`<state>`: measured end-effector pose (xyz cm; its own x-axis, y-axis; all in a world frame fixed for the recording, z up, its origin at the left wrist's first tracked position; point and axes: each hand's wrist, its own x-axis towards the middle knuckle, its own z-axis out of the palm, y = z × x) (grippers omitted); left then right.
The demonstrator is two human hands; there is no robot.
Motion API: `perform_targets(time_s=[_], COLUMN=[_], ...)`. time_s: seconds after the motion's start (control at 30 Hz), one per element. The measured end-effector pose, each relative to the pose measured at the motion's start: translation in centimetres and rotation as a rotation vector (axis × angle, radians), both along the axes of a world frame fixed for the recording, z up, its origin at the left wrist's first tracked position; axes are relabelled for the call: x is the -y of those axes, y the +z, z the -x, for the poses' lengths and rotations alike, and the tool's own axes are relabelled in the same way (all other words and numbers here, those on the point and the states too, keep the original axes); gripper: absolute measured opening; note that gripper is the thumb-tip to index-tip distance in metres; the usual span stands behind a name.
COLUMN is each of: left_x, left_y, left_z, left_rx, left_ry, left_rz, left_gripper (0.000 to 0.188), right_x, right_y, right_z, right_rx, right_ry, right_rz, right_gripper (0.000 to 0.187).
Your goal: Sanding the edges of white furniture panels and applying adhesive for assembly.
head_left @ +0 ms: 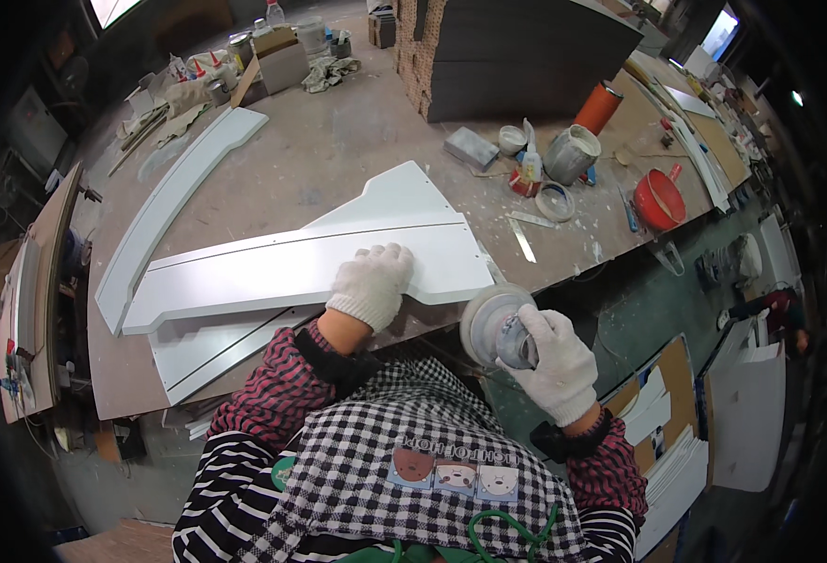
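My left hand [373,281], in a white knit glove, lies on top of a white panel [244,267] with a notched outline and a dark groove along it. Its fingers rest on the surface, pointing away from me. My right hand [559,366], gloved too, is closed around a round orbital sander [500,328]. The sander's disc is tilted up beside the panel's right end, just off the table's front edge. A second white panel [212,352] lies partly under the first. Another long white strip [183,206] lies to the left on the table [291,178].
At the back stands a large grey block-like piece [516,61]. Near it on the right are a sanding block [470,147], a metal can [571,155], a tape roll [555,201] and a red pan [658,199]. Bottles and boxes [277,66] crowd the far left. White boards [671,479] stand at lower right.
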<state>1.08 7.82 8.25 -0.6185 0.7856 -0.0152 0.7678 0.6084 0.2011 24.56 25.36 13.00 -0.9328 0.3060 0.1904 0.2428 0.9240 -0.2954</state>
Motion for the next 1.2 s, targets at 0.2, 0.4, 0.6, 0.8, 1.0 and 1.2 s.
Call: perform_targets(time_s=[0.2,0.4,0.6,0.8,1.0,1.2], left_x=[0.3,0.6,0.6,0.9,0.7,1.0], left_y=[-0.2,-0.4,0.0,-0.6,-0.3,0.1], left_z=[-0.1,0.2,-0.1,0.1,0.2,0.3], left_rx=[-0.035,-0.053,-0.045,-0.050,-0.049,-0.007], left_ry=[-0.032,-0.056,-0.041,-0.057,-0.049,-0.063], left_rz=[-0.020,-0.045,-0.008,-0.045,-0.036,-0.041], left_gripper=[0.030,0.030,0.030,0.030,0.029,0.024], right_x=[-0.3,0.5,-0.9,-0.5,1.0,0.5], right_y=[-0.6,-0.2,-0.2,0.8,0.3,-0.1], right_z=[-0.3,-0.2,-0.9,-1.4,-0.2,-0.2], right_rx=[-0.061,-0.025,-0.075,-0.127,0.009,-0.065], right_ry=[-0.069,-0.029,-0.165,-0.183,-0.053,-0.114], right_rz=[-0.030,-0.041,-0.078,-0.117,-0.044,-0.027], right_gripper=[0.081,0.083,0.090,0.086,0.089,0.086])
